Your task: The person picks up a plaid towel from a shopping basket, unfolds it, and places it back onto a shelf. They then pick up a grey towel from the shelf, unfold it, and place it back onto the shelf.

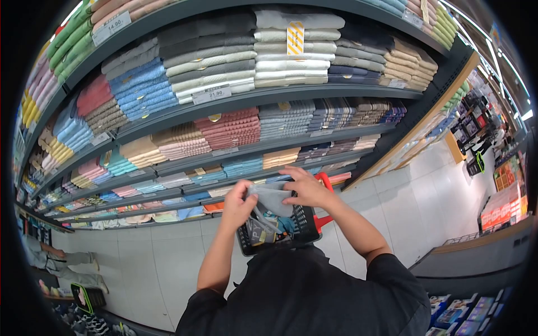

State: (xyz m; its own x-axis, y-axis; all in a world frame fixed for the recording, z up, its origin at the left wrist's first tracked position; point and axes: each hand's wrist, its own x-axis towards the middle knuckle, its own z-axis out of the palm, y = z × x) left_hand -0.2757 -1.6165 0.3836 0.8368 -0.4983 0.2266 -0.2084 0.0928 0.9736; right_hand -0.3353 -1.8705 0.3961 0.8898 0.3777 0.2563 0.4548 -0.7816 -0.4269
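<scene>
In the head view my left hand [239, 201] is closed on a grey cloth [274, 199] that looks like a folded towel. My right hand [307, 189] lies at the cloth's other side, fingers spread, its thumb touching the edge. Both hands are above a black shopping basket [305, 224] in front of my body. Inside it are a dark grey packaged item [260, 234] with pale letters and a teal patterned item [286, 225]. A red handle [324, 221] shows at the basket's right side. The cloth covers part of the basket's contents.
Long shelves of folded towels [213, 56] in several colours stand ahead, with price labels [212, 94]. A wooden-edged shelf end [414, 129] borders the tiled aisle [386, 207]. At left a person [61, 257] stands near another black basket [87, 297]. Packaged goods [471, 313] sit behind at lower right.
</scene>
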